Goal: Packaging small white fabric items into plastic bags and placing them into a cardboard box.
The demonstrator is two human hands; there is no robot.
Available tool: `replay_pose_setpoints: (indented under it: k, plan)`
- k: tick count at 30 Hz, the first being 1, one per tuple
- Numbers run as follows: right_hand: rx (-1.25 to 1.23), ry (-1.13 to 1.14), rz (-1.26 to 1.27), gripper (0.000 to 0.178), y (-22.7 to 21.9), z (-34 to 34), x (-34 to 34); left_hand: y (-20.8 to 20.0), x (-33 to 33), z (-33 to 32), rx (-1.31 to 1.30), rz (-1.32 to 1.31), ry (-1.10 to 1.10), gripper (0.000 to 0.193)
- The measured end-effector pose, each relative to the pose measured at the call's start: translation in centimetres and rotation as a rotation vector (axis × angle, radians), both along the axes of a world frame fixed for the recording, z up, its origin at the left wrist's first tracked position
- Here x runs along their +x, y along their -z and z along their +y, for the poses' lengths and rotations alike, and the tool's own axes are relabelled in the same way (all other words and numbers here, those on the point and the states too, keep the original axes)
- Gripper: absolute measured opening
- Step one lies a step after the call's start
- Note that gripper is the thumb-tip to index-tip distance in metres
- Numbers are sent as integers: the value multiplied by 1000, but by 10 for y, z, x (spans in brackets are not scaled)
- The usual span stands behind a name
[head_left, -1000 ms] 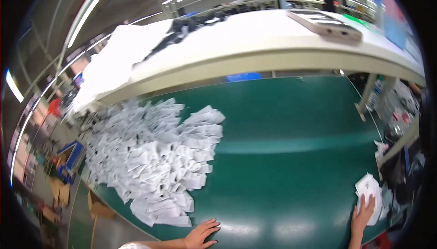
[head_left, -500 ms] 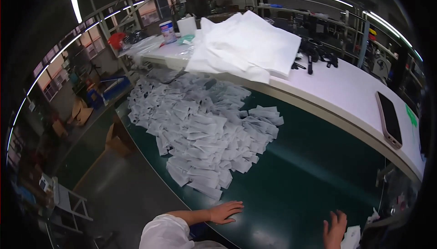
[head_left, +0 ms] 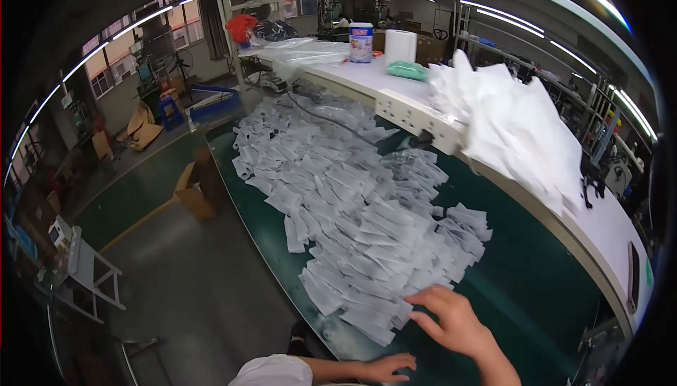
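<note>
Sliding looks like the main risk to me: the big heap of flat, whitish, translucent strips (head_left: 367, 224) sprawls across the middle of the frame, loosely overlapped on the smooth dark-green bench (head_left: 522, 280), so tugging one from the near end could drag its neighbours along. Some lie close to the bench edge left of centre, so a sideways bump might drop a few onto the grey floor (head_left: 204, 280) at lower left. Pose-wise, the bare right hand (head_left: 455, 319) is at the heap's near end, lower centre, forearm angled up from the bottom edge, fingers curved with a gap between thumb and forefinger; can't tell if the tips touch a strip. Bare left hand (head_left: 389, 368) sits at bottom centre, looks palm down by the bench edge, fingers loosely out, nothing held.
</note>
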State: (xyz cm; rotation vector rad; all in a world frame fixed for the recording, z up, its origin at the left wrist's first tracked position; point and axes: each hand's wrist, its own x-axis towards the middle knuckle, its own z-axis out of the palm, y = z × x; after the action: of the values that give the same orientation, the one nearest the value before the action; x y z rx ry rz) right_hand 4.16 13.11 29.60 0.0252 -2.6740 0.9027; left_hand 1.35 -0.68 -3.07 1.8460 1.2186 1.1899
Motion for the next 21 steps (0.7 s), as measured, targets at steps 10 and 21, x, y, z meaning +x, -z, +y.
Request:
replay_pose_setpoints:
  k: [10, 21]
  plan:
    - [20, 278, 560, 20, -103, -12, -399, 35, -288, -268, -726, -802, -537, 23]
    - [634, 648, 408, 28, -157, 155, -649, 35, -414, -253, -918, -1028, -781, 24]
